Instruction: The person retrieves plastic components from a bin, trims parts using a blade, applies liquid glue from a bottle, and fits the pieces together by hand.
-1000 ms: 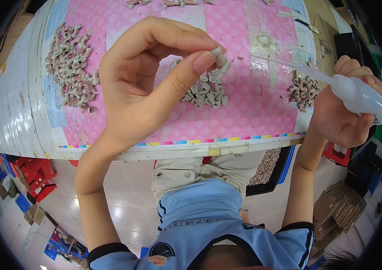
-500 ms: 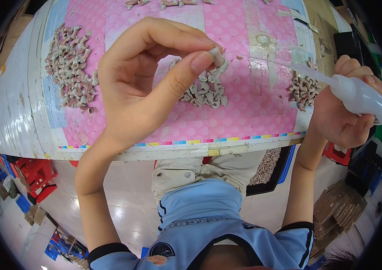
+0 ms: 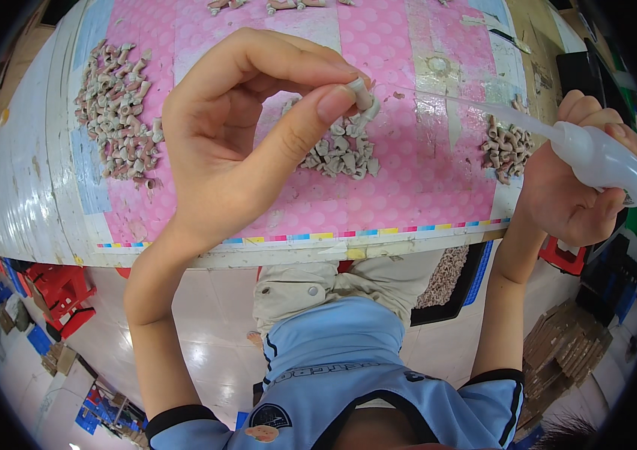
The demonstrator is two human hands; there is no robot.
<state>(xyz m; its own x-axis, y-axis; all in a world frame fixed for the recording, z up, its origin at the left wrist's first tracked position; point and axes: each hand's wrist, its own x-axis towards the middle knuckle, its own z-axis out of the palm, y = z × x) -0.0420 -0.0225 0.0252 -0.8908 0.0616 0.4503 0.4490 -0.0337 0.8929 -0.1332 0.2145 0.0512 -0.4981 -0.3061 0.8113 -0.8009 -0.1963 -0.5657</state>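
Between thumb and fingertips, my left hand (image 3: 239, 142) pinches a small off-white moulded part (image 3: 365, 101) above the table. My right hand (image 3: 577, 180) is wrapped round a translucent squeeze bottle (image 3: 609, 166) with a long thin nozzle. The nozzle points left toward the small part, and its fine tip comes close to it; whether they touch I cannot tell. Beneath my left hand lies a pile of off-white parts (image 3: 344, 154), partly hidden by it. A smaller pile of brownish-grey parts (image 3: 507, 150) sits just left of my right hand.
A large heap of pinkish and grey parts (image 3: 119, 112) covers the left of the pink-sheeted table (image 3: 423, 199). A few more pieces (image 3: 296, 6) lie along the far side. Below the front edge stand a black tray of small pieces (image 3: 449, 289) and a red stool (image 3: 59, 292).
The bottle's nozzle has shifted very slightly to the left, nearer the small part. My left hand holds its place.
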